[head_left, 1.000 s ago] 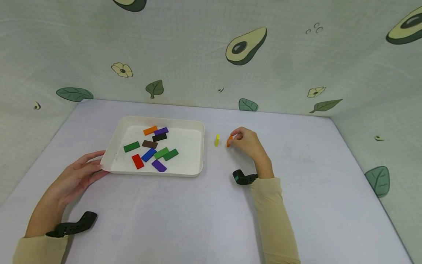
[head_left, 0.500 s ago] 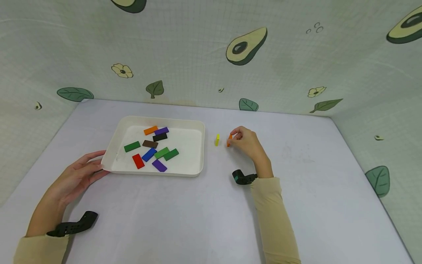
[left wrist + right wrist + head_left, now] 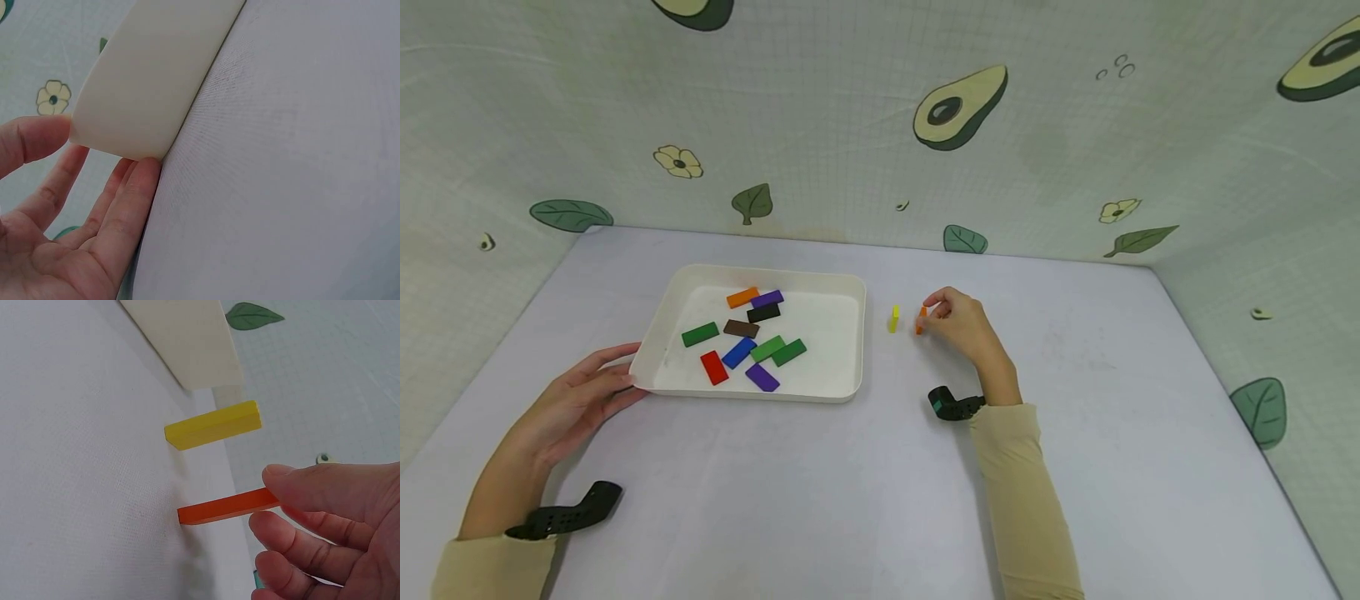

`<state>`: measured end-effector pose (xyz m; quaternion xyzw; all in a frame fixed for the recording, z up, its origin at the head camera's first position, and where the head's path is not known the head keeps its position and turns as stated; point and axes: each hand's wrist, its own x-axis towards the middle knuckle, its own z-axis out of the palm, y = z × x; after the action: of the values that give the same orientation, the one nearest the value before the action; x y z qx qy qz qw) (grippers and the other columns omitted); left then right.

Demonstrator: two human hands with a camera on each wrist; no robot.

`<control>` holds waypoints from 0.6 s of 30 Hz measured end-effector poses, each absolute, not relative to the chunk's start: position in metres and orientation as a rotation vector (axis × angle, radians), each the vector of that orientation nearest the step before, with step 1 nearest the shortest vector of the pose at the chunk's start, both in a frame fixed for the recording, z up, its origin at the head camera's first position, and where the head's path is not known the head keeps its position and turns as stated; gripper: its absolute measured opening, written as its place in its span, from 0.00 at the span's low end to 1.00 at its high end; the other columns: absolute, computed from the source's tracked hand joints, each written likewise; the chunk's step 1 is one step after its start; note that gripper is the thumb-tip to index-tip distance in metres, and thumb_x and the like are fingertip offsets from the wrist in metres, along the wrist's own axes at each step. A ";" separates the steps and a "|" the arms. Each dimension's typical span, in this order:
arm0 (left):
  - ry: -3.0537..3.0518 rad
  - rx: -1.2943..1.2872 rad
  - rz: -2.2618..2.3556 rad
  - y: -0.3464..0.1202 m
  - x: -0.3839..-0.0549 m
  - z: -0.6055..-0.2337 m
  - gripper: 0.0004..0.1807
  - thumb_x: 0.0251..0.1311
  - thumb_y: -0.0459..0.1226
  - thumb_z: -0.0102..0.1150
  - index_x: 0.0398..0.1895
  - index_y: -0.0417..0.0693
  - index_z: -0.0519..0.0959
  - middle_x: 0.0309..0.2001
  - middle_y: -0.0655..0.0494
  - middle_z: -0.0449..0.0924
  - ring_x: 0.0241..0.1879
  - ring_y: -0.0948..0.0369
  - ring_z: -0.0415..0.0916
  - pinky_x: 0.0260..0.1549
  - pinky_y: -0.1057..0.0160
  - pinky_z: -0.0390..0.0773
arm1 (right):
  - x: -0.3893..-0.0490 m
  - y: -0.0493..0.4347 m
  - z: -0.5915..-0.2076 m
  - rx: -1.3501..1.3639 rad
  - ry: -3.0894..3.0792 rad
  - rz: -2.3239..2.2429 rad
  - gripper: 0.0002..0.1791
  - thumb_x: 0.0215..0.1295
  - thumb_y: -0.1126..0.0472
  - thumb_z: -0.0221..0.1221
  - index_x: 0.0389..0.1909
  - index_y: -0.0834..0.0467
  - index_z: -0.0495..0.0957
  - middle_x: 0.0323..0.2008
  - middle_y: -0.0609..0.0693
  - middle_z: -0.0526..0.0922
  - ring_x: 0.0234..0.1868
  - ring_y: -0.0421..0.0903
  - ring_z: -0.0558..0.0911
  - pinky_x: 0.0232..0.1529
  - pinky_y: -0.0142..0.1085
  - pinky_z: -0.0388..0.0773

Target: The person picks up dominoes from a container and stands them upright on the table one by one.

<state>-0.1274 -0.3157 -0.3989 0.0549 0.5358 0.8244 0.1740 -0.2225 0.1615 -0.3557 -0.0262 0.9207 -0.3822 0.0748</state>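
Thumb and fingertips of my right hand (image 3: 961, 323) pinch the upper end of an orange domino block (image 3: 226, 507). The block stands upright, its lower end right at the tabletop. Beside it, toward the tray and a short gap away, a yellow domino block (image 3: 212, 425) stands on end by itself. My left hand (image 3: 578, 398) touches the near left corner of a white rectangular tray (image 3: 827, 367). In the left wrist view its thumb meets the tray's rim, while other fingertips (image 3: 145, 172) rest against the corner lower down, with the fingers fairly straight.
Several flat blocks lie in the tray, among them a red block (image 3: 714, 367), a blue block (image 3: 739, 353) and a black block (image 3: 763, 312). A white cloth (image 3: 820, 500) covers the table. Behind it hangs a pale curtain (image 3: 820, 108) printed with avocados and leaves.
The orange block, pinched by my right hand throughout, has turned slightly and stands straighter. My left hand, the tray and the yellow block keep their places.
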 end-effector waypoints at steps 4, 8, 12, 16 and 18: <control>1.531 0.156 2.330 -0.316 -0.127 -0.399 0.23 0.67 0.23 0.38 0.60 0.49 0.68 0.51 0.57 0.78 0.49 0.61 0.80 0.48 0.64 0.79 | -0.222 0.162 -0.355 -0.075 2.767 -1.145 0.16 0.59 0.60 0.60 0.48 0.60 0.73 0.33 0.52 0.76 0.34 0.46 0.73 0.34 0.31 0.69; 1.537 0.152 2.328 -0.316 -0.127 -0.399 0.22 0.67 0.23 0.38 0.60 0.49 0.68 0.51 0.57 0.78 0.48 0.61 0.80 0.48 0.64 0.79 | -0.222 0.162 -0.354 -0.091 2.777 -1.146 0.16 0.59 0.61 0.59 0.48 0.60 0.74 0.33 0.52 0.76 0.34 0.47 0.73 0.34 0.31 0.69; 1.541 0.158 2.326 -0.316 -0.127 -0.400 0.23 0.67 0.23 0.38 0.60 0.49 0.68 0.51 0.57 0.78 0.48 0.61 0.80 0.48 0.64 0.79 | -0.221 0.162 -0.352 -0.116 2.790 -1.145 0.15 0.60 0.61 0.58 0.48 0.60 0.74 0.33 0.52 0.77 0.34 0.47 0.73 0.34 0.31 0.70; 1.547 0.153 2.322 -0.317 -0.127 -0.401 0.22 0.67 0.23 0.38 0.60 0.50 0.68 0.51 0.57 0.79 0.48 0.61 0.80 0.48 0.64 0.79 | -0.219 0.163 -0.349 -0.130 2.790 -1.158 0.16 0.60 0.59 0.59 0.48 0.60 0.74 0.33 0.52 0.77 0.35 0.47 0.74 0.34 0.32 0.70; 1.549 0.152 2.321 -0.317 -0.127 -0.401 0.22 0.67 0.23 0.38 0.60 0.50 0.68 0.51 0.57 0.79 0.48 0.61 0.80 0.48 0.64 0.79 | -0.218 0.162 -0.347 -0.137 2.789 -1.167 0.16 0.61 0.57 0.59 0.48 0.60 0.74 0.33 0.52 0.76 0.35 0.47 0.74 0.35 0.33 0.70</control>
<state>-0.1270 -0.3165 -0.4011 0.0535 0.5460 0.8181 0.1725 -0.2182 0.1625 -0.3468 -0.0453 0.9200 -0.3849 0.0575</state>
